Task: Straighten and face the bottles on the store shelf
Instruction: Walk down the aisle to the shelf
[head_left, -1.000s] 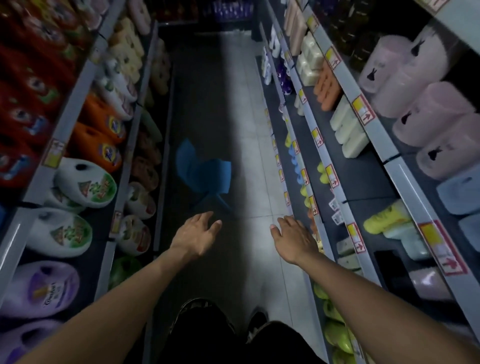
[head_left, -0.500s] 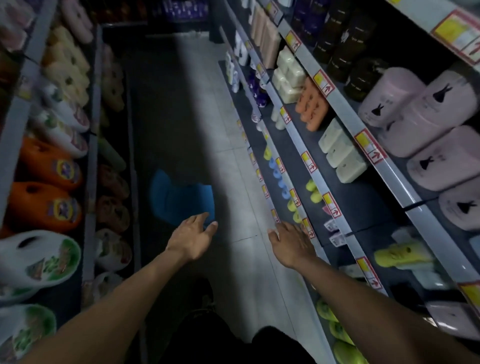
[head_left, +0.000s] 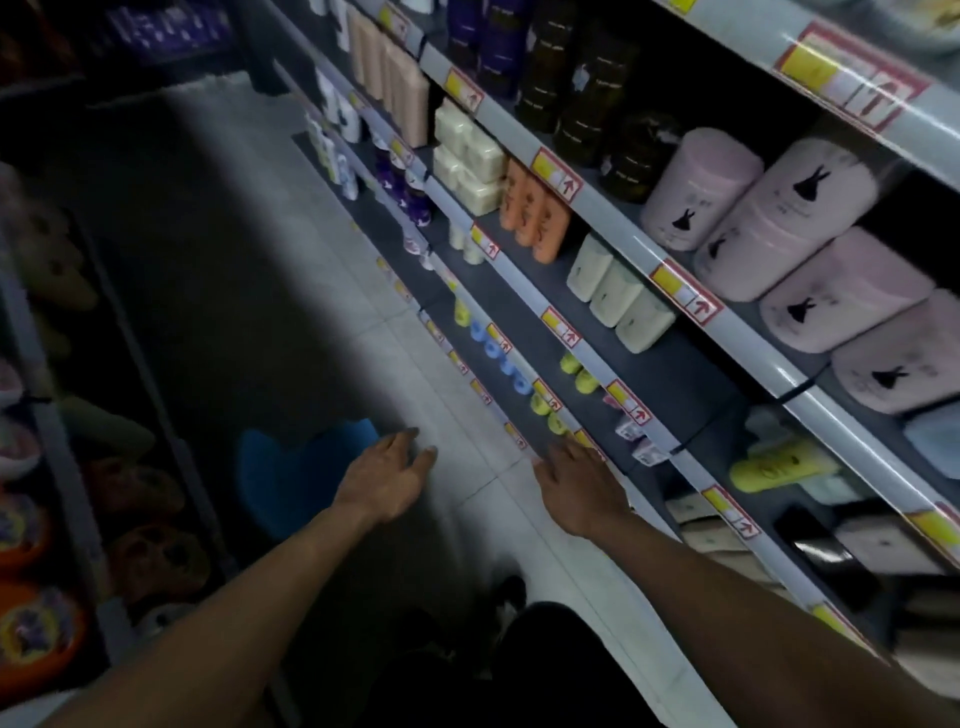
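Observation:
I look down a dim store aisle. On the right stands a shelf unit with grey rails (head_left: 618, 228) carrying price tags. It holds pink bottles (head_left: 779, 223), cream bottles (head_left: 623, 301), orange bottles (head_left: 535, 213) and a yellow bottle lying on its side (head_left: 779, 465). Lower rows show blue caps (head_left: 498, 353) and yellow caps (head_left: 576, 371). My right hand (head_left: 576, 488) hovers open beside the lower shelf edge, holding nothing. My left hand (head_left: 387, 475) is stretched out open over the aisle floor, also empty.
A blue plastic stool (head_left: 291, 478) stands on the tiled floor just left of my left hand. A second shelf unit with orange detergent jugs (head_left: 36, 634) lines the left side. My dark trousers and shoe (head_left: 511, 597) show at the bottom.
The view has swung to the right, bringing the right shelf closer and pushing the left shelf out of frame. Both hands stay open and outstretched, hardly changing their pose.

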